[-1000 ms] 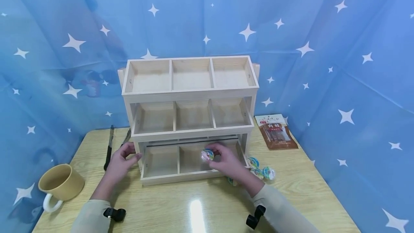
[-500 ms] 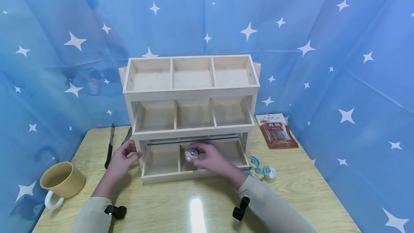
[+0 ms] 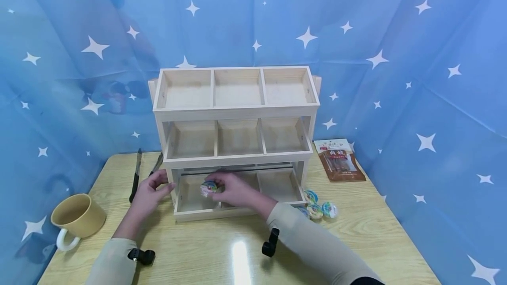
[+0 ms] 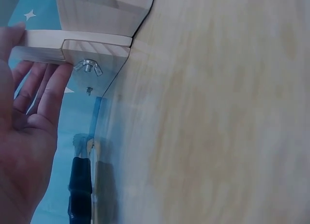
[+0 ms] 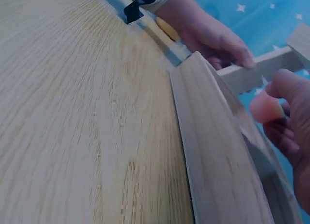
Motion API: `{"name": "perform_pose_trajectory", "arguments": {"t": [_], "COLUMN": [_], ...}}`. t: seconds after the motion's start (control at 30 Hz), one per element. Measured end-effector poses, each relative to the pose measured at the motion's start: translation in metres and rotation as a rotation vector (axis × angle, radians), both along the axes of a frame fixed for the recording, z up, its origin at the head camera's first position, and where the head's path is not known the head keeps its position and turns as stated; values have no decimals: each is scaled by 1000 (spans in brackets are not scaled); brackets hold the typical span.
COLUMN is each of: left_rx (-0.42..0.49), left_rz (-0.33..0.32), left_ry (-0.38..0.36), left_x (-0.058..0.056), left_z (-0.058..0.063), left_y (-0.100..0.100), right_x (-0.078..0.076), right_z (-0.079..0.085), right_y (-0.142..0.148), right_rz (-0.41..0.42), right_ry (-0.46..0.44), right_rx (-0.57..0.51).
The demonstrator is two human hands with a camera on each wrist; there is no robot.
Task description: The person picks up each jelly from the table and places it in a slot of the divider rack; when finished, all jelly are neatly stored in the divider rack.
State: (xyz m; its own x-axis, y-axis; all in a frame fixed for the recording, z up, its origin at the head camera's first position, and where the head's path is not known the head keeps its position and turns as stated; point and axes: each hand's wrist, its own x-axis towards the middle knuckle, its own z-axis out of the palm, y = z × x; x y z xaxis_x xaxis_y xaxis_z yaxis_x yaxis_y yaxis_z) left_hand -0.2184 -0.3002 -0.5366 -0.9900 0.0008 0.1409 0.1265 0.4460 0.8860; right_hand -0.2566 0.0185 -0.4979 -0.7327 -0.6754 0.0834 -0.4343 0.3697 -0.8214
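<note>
My right hand [image 3: 229, 189] pinches a small jelly cup [image 3: 207, 188] with a colourful printed lid. It is over the left compartment of the lowest tray [image 3: 237, 214] on a three-tier wooden rack [image 3: 237, 114]. In the right wrist view the jelly cup [image 5: 266, 108] looks pinkish and rounded, with thumb and fingers on it. My left hand [image 3: 149, 191] grips the rack's left side near the lowest tray. Seen from the left wrist, its thumb and fingers lie on either side of a wooden bar [image 4: 43, 38], beside a wing nut [image 4: 88, 66].
Several more jelly cups [image 3: 314, 210] lie on the table right of the rack. Behind them is a brown and white snack packet [image 3: 341, 166]. A tan mug [image 3: 78, 216] stands at the left, near two black-handled tools [image 3: 135, 186]. A blue starred curtain [image 3: 253, 16] hangs behind.
My right hand has carried the jelly cup leftward, from the middle compartment of the lowest tray to over the left one. My left hand has stayed on the rack.
</note>
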Motion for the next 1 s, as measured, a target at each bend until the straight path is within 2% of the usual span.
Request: {"name": "perform_pose_trajectory", "arguments": {"t": [0.13, 0.33, 0.73, 1.0], "left_rx": [-34, -21, 17, 20], "left_rz": [-7, -52, -86, -66], "left_ry": [-14, -24, -16, -18], "left_x": [2, 1, -1, 0], "left_z": [0, 0, -1, 1], "left_y": [-2, -5, -6, -6], "right_x": [-1, -3, -8, -11], "right_z": [-3, -8, -17, -22], "right_y": [-17, -35, -58, -64], "right_rz": [40, 72, 121, 137], "right_ry": [-31, -56, 72, 168], "right_rx": [7, 30, 119, 157]}}
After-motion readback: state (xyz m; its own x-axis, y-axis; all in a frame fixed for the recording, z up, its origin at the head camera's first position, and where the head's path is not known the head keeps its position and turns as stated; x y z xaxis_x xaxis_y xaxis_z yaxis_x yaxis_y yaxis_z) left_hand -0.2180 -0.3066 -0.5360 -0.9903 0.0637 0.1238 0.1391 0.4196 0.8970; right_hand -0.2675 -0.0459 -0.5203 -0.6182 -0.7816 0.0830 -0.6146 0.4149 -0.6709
